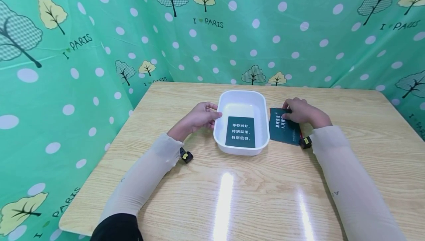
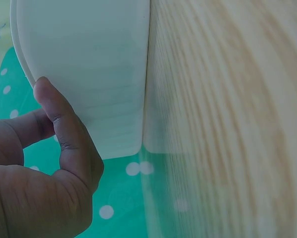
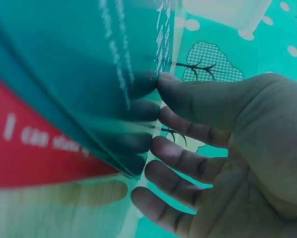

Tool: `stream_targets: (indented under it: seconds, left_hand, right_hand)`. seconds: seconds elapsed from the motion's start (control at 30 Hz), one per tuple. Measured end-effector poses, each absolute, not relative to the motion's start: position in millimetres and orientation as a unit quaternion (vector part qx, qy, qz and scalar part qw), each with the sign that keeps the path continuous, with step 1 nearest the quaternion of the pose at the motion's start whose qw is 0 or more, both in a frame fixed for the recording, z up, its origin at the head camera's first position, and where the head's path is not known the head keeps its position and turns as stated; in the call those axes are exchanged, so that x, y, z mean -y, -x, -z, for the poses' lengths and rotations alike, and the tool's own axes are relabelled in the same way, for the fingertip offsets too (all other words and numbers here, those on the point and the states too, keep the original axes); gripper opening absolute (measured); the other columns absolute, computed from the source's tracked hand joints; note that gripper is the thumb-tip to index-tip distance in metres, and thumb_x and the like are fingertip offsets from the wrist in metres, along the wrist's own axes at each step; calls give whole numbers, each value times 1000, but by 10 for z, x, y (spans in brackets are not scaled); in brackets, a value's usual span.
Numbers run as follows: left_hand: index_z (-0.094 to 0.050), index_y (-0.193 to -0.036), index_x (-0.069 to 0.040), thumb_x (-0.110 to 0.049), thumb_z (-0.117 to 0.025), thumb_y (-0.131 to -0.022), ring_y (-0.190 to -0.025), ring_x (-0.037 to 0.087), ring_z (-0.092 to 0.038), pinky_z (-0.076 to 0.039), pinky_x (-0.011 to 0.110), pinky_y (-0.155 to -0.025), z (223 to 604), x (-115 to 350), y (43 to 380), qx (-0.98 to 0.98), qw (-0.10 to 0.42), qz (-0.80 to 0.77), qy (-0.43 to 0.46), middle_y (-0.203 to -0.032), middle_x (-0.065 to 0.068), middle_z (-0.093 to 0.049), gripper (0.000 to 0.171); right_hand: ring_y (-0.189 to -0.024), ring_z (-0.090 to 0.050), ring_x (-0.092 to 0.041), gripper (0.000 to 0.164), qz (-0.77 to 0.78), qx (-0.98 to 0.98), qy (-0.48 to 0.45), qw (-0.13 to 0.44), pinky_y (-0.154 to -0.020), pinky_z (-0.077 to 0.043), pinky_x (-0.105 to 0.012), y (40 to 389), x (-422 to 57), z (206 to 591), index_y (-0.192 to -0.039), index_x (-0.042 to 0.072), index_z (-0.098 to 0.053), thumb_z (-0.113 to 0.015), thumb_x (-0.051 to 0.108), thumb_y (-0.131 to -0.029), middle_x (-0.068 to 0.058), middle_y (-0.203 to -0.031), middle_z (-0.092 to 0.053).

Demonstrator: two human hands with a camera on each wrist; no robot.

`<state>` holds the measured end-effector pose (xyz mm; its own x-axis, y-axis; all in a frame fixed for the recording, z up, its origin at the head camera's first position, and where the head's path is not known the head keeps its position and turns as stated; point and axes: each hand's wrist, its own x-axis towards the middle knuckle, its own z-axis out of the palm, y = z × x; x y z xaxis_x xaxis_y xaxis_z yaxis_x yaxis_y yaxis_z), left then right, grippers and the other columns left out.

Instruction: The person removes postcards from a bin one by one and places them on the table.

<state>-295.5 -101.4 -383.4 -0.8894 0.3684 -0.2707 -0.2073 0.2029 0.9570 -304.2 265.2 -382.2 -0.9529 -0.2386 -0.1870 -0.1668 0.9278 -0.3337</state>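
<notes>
Green cards (image 1: 282,132) with white lettering lie in a small pile on the desk (image 1: 265,189), just right of a white tray (image 1: 244,151); whether pile and tray touch cannot be told. The right hand (image 1: 303,110) is over the far right part of the pile. Its fingers (image 3: 181,161) are parted and only lightly bent, the tips meeting the uppermost card along its edge rather than closing round it, with the thumb (image 3: 198,101) beside them. Beneath the green layers, a red card (image 3: 29,144) shows, printed in white with the words "I can" and more that is blurred.

On the left, the left hand (image 1: 202,117) holds the tray by its left rim, with bent fingers and one tip up at the edge. Inside the tray, toward its near end, rests a single dark green card (image 1: 240,132) bearing three lines of white Chinese characters, readable from the near side.

Both forearms wear pale sleeves (image 1: 345,182), and a black device (image 1: 186,156) with a yellow patch sits at each wrist. Bright streaks of light (image 1: 224,204) shine on the near part of the desk. Behind and to the left hangs a green curtain (image 1: 113,49) patterned with white dots, grey and yellow trees, and the word "PARIS"
</notes>
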Motion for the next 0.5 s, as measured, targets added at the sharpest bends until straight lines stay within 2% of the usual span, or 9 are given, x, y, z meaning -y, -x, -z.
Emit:
stream_targets:
  seconds: [0.2, 0.5]
  left_hand:
    - [-45, -123, -2, -9, -65, -94, -61, 16, -56, -51, 27, -55, 3830, 1013, 2961, -742, 228, -628, -57, -91, 11, -61, 36]
    - [-45, -123, -2, -9, -65, -94, -61, 16, -56, -51, 27, -55, 3829, 1020, 2955, -744, 229, -625, -54, -91, 12, -61, 36]
  right_hand:
    - [-109, -35, -43, 43, 173, -978, 102, 62, -91, -37, -62, 3051, -2641, 3774, -132, -4, -48, -53, 25, -101, -28, -127, -43]
    - [-114, -34, -45, 48, 164, -979, 124, -1, -93, -36, -63, 2986, -2471, 3600, -134, -4, -46, -50, 32, -103, -29, -131, -42]
